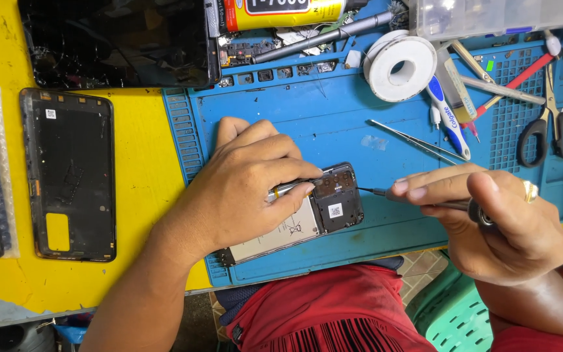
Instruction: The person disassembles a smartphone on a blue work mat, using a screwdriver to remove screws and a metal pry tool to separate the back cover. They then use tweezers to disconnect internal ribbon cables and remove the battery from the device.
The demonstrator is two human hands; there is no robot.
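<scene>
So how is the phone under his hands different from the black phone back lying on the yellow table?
The opened phone lies slanted on the blue mat, with its silvery insides showing. The left hand holds it down, and the right hand points a screwdriver at it. The black back cover lies straight on the yellow table, hollow and untouched. Both are flat rectangles.

Opened phone [320,212] flat on blue mat [333,124], screwdriver [418,201] tip at its edge

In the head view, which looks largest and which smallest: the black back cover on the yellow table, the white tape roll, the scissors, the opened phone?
1. Back cover, clearly largest.
2. Opened phone, though the left hand hides part of it.
3 and 4. Scissors and tape roll: they look alike in size, so I leave them unranked.
</scene>
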